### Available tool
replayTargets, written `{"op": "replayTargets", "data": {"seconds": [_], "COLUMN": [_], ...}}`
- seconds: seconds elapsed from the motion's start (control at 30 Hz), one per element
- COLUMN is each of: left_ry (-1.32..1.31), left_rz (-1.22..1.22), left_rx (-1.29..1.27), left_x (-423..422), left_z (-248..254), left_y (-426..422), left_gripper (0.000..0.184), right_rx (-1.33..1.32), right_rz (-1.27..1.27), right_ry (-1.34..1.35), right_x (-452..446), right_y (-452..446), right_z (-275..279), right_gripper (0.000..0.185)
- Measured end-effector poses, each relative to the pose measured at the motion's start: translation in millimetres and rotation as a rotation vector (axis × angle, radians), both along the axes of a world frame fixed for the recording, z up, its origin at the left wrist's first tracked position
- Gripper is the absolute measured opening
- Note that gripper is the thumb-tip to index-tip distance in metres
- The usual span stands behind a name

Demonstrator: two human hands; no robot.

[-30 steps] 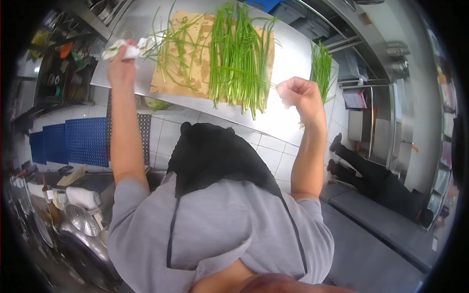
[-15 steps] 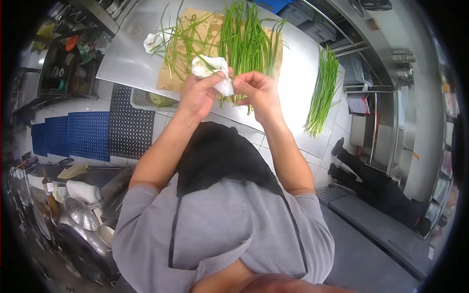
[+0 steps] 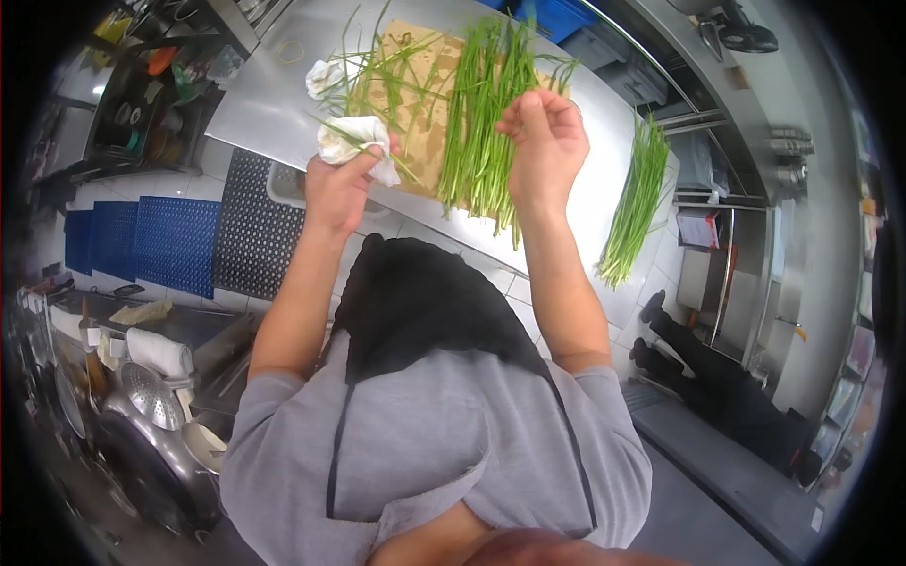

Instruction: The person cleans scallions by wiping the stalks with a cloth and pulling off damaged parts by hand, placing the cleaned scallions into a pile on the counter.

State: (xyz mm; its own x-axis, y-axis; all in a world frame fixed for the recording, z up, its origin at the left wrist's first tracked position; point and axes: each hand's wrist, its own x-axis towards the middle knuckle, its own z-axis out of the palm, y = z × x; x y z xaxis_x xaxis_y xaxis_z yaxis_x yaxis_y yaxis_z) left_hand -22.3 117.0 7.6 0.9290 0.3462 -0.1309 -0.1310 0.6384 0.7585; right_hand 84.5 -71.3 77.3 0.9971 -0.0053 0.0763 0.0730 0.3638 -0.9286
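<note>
My left hand (image 3: 342,187) is closed around a crumpled white cloth (image 3: 351,140) near the front edge of the steel table. A long green stalk, which looks like a Chinese chive (image 3: 351,138), lies across the cloth. My right hand (image 3: 549,141) is raised over a thick bunch of chives (image 3: 486,123), fingers curled in toward the thumb. Whatever may be between those fingertips is too small to make out. The bunch lies on damp brown paper (image 3: 420,156), with loose, scattered stalks (image 3: 392,71) on the paper's left part.
A second chive bunch (image 3: 634,203) lies at the table's right end. Another crumpled white cloth (image 3: 326,79) sits at the back left. A container (image 3: 283,184) is partly under the front edge. At right, a person's dark-clad legs (image 3: 703,363) show near a grey counter (image 3: 736,472).
My hands have moved apart. The left has carried the cloth and stalk to the left, while the right has left the cloth and risen to the right over the bunch. The view shifted slightly.
</note>
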Motion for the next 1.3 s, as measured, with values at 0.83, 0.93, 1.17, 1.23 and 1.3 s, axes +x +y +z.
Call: {"op": "replayTargets", "data": {"seconds": [0.83,0.93,1.17,1.23,1.3], "left_ry": [-0.147,-0.118,-0.148,-0.108,-0.097], "left_rz": [-0.102,-0.044,0.022,-0.037,-0.106], "left_rx": [0.105,0.126,0.101,0.011,-0.06], "left_x": [53,71,80,75,70], "left_z": [-26,-7,5,2,-8], "left_y": [-17,12,64,58,50], "left_gripper": [0.035,0.042,0.036,0.035,0.035], "right_rx": [-0.819,-0.739,-0.702,-1.01,-1.192], "right_rz": [0.525,0.401,-0.434,-0.599,-0.621], "right_ry": [0.174,0.088,0.17,0.236,0.288], "right_x": [-29,-28,-19,-13,-25], "right_y": [-110,-173,-287,-321,-328], "right_z": [11,30,20,-31,-60], "right_gripper": [0.009,0.005,0.009,0.011,0.013]}}
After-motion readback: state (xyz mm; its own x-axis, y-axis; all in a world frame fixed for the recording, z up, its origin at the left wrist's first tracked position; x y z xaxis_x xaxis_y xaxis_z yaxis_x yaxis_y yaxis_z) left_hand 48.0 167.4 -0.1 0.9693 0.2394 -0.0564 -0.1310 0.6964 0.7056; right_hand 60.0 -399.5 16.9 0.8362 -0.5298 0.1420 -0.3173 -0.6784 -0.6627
